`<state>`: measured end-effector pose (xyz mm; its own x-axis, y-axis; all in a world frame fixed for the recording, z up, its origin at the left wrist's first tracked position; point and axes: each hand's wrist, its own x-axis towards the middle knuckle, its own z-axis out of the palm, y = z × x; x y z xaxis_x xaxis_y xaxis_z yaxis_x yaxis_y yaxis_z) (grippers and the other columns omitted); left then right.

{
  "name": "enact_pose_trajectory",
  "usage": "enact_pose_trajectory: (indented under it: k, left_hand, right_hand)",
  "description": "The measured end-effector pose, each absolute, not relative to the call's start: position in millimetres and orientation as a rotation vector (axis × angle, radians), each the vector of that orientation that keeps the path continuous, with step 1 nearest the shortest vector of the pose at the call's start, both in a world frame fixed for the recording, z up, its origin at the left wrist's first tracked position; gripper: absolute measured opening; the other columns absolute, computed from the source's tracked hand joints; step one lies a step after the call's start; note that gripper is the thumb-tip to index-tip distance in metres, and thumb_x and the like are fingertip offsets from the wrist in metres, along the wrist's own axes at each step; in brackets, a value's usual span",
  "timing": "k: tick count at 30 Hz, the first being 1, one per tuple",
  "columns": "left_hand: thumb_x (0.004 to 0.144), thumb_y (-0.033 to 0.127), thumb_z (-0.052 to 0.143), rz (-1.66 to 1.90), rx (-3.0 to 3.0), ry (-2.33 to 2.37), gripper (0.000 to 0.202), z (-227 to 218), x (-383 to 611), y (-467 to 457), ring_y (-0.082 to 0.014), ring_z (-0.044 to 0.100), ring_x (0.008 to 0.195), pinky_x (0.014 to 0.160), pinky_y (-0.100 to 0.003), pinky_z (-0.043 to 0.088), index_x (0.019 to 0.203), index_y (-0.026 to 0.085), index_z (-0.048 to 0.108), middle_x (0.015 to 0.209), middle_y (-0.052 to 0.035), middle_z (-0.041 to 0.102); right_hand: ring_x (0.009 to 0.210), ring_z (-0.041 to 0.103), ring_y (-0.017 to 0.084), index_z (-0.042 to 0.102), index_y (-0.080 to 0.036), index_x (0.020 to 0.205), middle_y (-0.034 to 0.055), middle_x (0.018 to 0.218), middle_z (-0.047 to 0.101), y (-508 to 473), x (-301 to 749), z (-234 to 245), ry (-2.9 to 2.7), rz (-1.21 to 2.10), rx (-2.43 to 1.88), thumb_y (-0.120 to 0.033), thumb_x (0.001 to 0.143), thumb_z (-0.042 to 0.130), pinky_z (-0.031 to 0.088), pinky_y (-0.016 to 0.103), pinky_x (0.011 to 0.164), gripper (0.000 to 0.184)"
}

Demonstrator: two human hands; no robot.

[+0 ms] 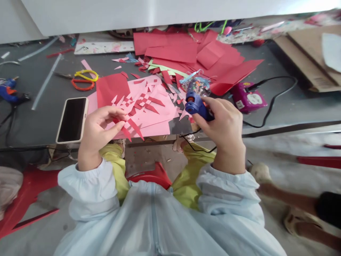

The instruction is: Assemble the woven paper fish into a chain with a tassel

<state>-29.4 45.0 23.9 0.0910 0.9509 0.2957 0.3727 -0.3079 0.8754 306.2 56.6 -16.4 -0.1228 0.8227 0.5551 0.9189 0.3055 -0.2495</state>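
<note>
My left hand (pixel 102 124) pinches a red-and-pink paper cutout (pixel 133 127) with long pointed strips, held over the table's front edge. In my right hand (pixel 225 122) is a blue hot glue gun (pixel 196 106), its back end turned toward me and its nozzle hidden. Between the hands, a similar interlaced red-and-pink paper piece (pixel 144 101) lies on pink paper sheets (pixel 156 128). Small red and pink scraps are scattered around it. A red paper sheet (pixel 112 87) sits just beyond my left hand.
Left on the table are a phone (pixel 72 120), scissors (pixel 84 80), a clear glue stick (pixel 46 81) and another glue gun (pixel 12 90). Red paper (pixel 173 51) piles up at the back. Rightward are a purple power socket (pixel 249 97) with a black cable and cardboard (pixel 301 60). Someone's feet (pixel 295 220) show below right.
</note>
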Motion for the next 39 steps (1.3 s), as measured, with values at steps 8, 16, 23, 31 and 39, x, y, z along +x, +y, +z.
enact_pose_trajectory:
  k: [8,16,23,31,39]
  left_hand:
    - [0.071,0.017,0.075,1.279,1.716,1.171,0.022,9,6,76,-0.0134,0.071,0.081,0.079,-0.026,0.063,0.092,0.023,0.071,0.085,0.0004,0.072]
    - [0.072,0.016,0.073,1.215,1.737,1.124,0.019,5,19,81,-0.0145,0.072,0.082,0.078,-0.026,0.062,0.09,0.021,0.072,0.089,-0.0016,0.074]
    - [0.071,0.02,0.074,1.108,1.717,1.117,0.02,10,15,74,-0.014,0.071,0.079,0.075,-0.026,0.063,0.091,0.018,0.071,0.087,-0.0027,0.074]
    - [0.07,0.02,0.074,1.06,1.707,1.077,0.015,17,22,69,-0.0139,0.07,0.076,0.075,-0.027,0.063,0.085,0.019,0.069,0.084,-0.002,0.072]
    - [0.072,0.017,0.074,1.022,1.754,1.025,0.017,11,29,66,-0.0128,0.07,0.076,0.074,-0.024,0.062,0.089,0.019,0.073,0.083,-0.0013,0.073]
  right_hand:
    - [0.095,0.067,0.029,0.065,-0.019,0.12,0.0118,0.1,0.074,14,346,-16,-1.746,-0.44,-1.763,-0.041,0.089,0.059,0.052,0.042,0.083,0.039]
    - [0.095,0.063,0.029,0.065,-0.013,0.12,0.0142,0.104,0.073,3,308,-12,-1.833,-0.372,-2.126,-0.036,0.093,0.058,0.046,0.036,0.074,0.036]
    - [0.1,0.062,0.032,0.066,-0.011,0.114,0.0168,0.107,0.071,26,278,-7,-1.782,-0.162,-2.403,-0.041,0.094,0.063,0.038,0.034,0.065,0.036]
    - [0.107,0.059,0.035,0.061,-0.007,0.12,0.0227,0.117,0.065,46,272,-8,-1.733,-0.081,-2.437,-0.051,0.096,0.058,0.045,0.038,0.074,0.05]
    - [0.103,0.058,0.034,0.063,-0.006,0.124,0.0225,0.11,0.066,39,276,-15,-1.687,-0.168,-2.176,-0.051,0.098,0.05,0.047,0.045,0.088,0.054]
